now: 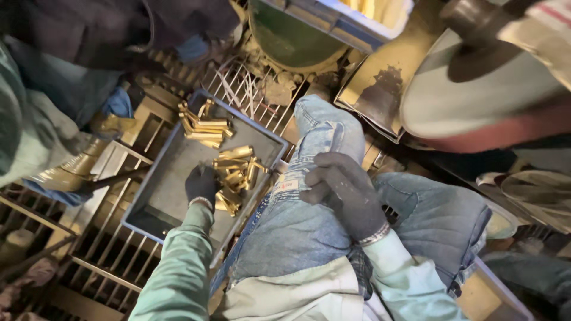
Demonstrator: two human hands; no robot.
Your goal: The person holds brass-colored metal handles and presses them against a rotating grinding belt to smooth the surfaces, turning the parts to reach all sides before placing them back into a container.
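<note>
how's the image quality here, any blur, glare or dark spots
Head view: dim, warm light overall; the brass pieces in the grey tray catch bright glints; the upper left corner sinks into shadow; the round pale object at upper right is soft and out of focus; the left hand and right hand, both in dark gloves, lose detail; edges look stretched by the wide lens.

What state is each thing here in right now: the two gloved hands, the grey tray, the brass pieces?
Left hand: dark-gloved, down in the tray, touching the nearer brass pile.
Right hand: dark-gloved, resting on the knee, holding nothing.
Grey tray: open-topped, partly filled, sitting on a metal grate.
Brass pieces: loose, in two heaps, one by the hand, one at the far corner.
</note>
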